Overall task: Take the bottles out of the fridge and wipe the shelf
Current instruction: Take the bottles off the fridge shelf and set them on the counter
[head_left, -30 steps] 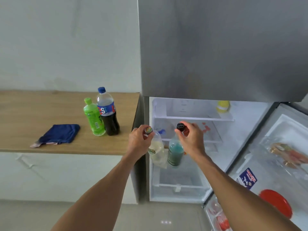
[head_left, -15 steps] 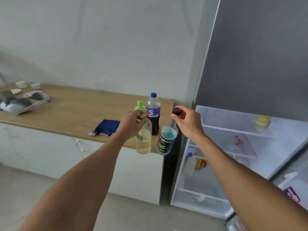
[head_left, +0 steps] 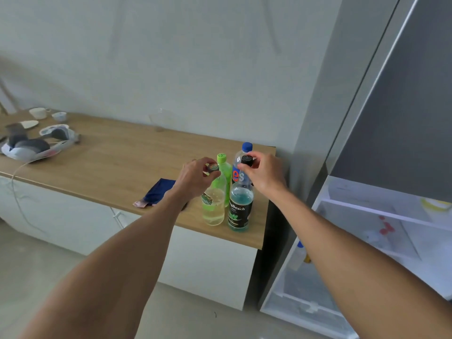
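The left hand (head_left: 195, 176) is closed around the cap of a clear glass bottle of pale yellow liquid (head_left: 213, 206), fingers pinching its top. The right hand (head_left: 265, 173) grips the black cap of a clear bottle of blue-green liquid with a dark label (head_left: 240, 207) in the same way. Both bottles are upright, side by side near the front right corner of the light wooden worktop (head_left: 117, 162); their bases look to be on or just above the wood, though the angle makes that hard to tell. Just behind them stand a bright green plastic bottle with a green cap (head_left: 226, 171) and a dark cola bottle with a blue cap (head_left: 241, 167). A folded dark blue cloth (head_left: 159, 194) lies on the worktop to the left of the bottles, partly behind the left wrist. To the right, the open white fridge (head_left: 367, 241) shows a clear shelf (head_left: 381, 211) with red marks beneath it.
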Tool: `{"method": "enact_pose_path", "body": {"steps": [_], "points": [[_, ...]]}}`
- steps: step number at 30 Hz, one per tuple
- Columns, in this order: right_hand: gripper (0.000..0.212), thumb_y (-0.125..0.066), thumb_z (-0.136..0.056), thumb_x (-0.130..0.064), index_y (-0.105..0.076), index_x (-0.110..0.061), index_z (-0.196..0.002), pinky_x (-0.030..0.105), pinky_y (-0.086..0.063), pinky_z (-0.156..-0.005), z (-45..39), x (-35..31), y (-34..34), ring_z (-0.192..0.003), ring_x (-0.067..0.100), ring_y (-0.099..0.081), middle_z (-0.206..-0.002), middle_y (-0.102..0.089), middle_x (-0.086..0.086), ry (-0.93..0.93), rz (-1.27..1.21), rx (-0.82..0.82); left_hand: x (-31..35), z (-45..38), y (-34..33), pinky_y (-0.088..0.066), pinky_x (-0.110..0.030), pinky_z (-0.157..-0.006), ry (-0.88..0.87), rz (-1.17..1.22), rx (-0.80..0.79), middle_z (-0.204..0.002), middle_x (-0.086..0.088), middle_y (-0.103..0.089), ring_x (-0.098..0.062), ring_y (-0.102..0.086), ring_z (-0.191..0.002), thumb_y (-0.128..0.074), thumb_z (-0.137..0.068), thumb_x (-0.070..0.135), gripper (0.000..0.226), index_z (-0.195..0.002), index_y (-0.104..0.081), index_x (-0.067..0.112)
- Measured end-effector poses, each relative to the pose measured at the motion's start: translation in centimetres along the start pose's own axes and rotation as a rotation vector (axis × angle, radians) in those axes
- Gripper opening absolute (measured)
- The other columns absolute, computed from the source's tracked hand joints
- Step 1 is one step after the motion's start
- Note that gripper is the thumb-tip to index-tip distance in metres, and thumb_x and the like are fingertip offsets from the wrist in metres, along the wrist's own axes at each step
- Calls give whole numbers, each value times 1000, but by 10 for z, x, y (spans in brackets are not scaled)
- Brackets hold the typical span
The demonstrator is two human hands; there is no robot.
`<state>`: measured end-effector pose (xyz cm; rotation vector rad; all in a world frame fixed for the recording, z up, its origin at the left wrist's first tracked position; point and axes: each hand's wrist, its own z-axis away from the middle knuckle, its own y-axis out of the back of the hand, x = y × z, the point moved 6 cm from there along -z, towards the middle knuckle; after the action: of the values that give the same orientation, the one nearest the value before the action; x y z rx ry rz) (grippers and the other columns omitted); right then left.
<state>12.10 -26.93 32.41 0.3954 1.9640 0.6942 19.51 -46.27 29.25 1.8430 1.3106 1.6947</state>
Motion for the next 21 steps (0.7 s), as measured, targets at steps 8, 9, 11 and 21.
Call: {"method": "enact_pose_path", "body": {"steps": [8,9,11,21], "points": [[52,-89,-73,-31,-71,-21,-121,32,-56,-84,-2,6,-12,-85,13,-69,-99,-76,0,-39,-65,11,-11,-23,-8,-56,-37,-89,40,73,-89,-113,1,-75,-8,-66,-73,-76,-90,39,47,-133,-64,23],[60,-89,-73,-31,-67,-21,-128,28,-54,-83,1,6,-13,-85,11,-68,-102,-73,-1,-49,-68,-17,-15,-23,-7,-58,-40,-89,51,84,-105,-117,1,-75,-16,-71,-76,-76,-90,41,53,-138,-60,26],[68,-86,-76,-34,-60,-22,-137,22,-46,-83,7,6,-11,-91,12,-64,-110,-65,-2,-45,-52,-15,-19,-19,-2,-62,-43,-84,71,129,-153,-126,5,-71,-24,-76,-82,-76,-90,41,69,-151,-46,31],[25,-66,-93,-23,-67,-18,-118,32,-54,-87,67,-71,-38,-93,10,-61,-101,-61,-4,278,6,83,-83,58,64,-47,-35,-98,196,143,-120,-144,0,-60,-22,-58,-123,-71,-96,30,71,-157,-35,28]]}}
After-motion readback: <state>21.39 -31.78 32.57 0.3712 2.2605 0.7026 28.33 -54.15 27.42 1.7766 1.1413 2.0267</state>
